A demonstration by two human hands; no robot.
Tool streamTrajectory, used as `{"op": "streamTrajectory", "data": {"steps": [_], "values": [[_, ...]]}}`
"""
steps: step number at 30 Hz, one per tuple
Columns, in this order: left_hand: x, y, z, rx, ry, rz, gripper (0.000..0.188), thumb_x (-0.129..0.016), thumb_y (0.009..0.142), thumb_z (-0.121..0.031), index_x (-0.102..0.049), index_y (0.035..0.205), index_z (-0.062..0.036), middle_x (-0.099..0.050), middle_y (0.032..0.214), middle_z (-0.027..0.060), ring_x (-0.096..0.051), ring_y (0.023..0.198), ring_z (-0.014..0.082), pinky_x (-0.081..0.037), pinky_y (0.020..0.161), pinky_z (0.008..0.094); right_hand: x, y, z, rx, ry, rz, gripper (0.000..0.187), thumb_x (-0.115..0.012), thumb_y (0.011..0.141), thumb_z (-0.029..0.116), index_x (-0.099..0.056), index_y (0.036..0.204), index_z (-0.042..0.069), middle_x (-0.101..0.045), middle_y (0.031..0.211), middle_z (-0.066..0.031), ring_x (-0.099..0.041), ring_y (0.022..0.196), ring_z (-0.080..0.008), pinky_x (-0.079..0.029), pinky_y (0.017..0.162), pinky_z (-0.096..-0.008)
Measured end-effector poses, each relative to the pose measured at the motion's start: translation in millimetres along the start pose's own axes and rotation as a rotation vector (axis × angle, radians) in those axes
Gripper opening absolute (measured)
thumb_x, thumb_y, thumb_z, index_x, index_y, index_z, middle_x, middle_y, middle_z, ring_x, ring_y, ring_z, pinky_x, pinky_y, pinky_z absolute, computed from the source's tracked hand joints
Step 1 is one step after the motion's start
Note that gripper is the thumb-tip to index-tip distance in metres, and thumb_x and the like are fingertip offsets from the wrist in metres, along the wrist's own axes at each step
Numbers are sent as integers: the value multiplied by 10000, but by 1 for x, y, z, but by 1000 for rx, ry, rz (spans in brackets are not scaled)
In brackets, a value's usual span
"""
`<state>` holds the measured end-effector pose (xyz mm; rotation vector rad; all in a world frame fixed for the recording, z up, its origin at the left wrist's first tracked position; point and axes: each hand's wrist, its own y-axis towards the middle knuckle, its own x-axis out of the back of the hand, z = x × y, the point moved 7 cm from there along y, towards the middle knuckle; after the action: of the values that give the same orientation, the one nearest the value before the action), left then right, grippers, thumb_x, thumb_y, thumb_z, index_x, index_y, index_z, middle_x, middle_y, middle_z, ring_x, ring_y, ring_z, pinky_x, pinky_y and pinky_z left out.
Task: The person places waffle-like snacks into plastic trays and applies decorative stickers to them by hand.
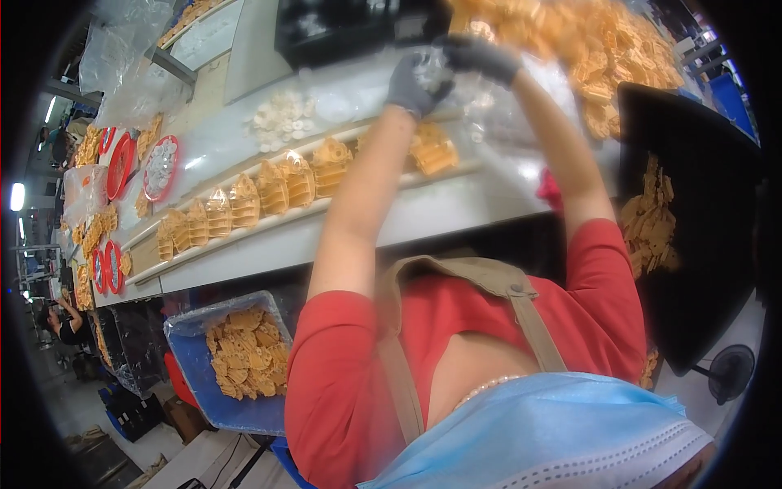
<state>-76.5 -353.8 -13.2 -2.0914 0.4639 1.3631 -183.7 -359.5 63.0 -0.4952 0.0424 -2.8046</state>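
Observation:
At the far side of the table, my left hand, in a grey glove, is closed around a clear, shiny plastic piece. My right hand, also gloved in grey, meets it from the right with fingers bent in at the piece's upper edge; motion blurs them. The piece's exact kind is too blurred to tell. Below my left forearm runs a row of amber-yellow moulded plastic parts, standing between two pale rails. One more yellow part sits at the row's right end, between my forearms.
White discs lie beyond the row. A black bin stands at the back, beside a large heap of yellow parts. A blue tub and a black container hold more. Red trays sit far left; another person is beyond.

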Motion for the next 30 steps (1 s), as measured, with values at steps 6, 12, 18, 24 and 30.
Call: {"op": "streamTrajectory", "data": {"steps": [6,12,18,24,30], "values": [[-11,2,-3,-95,104,95,246,-481,857,-235,-519,1031,-65,-557,1069,144,-532,994,313,-464,870,514,-3,-3,-7,23,91,11,277,-548,891,150,-577,1132,17,-596,986,-48,-575,896,-114,-503,809,-244],[-21,-21,-16,-178,-15,69,263,-551,834,-226,-525,1042,-67,-555,1039,142,-527,993,338,-489,864,511,-4,-14,2,9,333,-97,313,-575,881,130,-529,1156,-14,-578,1064,-85,-585,958,-138,-506,854,-237],[-24,-40,-15,-133,-31,89,256,-572,835,-233,-530,1022,-63,-546,1036,156,-532,973,353,-501,847,506,-4,-19,5,82,318,-148,332,-590,887,165,-515,1156,-14,-574,1066,-90,-596,928,-142,-515,844,-247],[-17,-80,-21,-130,-43,37,275,-575,842,-225,-527,1034,-34,-533,1057,174,-518,1016,378,-505,848,495,-31,-25,22,150,47,-103,218,-588,891,149,-584,1046,-4,-621,915,-64,-615,824,-135,-515,778,-254],[15,-136,-33,-85,-92,112,287,-570,851,-195,-515,1072,-22,-497,1133,199,-495,1084,392,-510,856,476,-64,-8,30,221,-65,-79,186,-586,891,149,-600,1000,-2,-621,845,-51,-601,779,-121,-507,743,-257]]}}
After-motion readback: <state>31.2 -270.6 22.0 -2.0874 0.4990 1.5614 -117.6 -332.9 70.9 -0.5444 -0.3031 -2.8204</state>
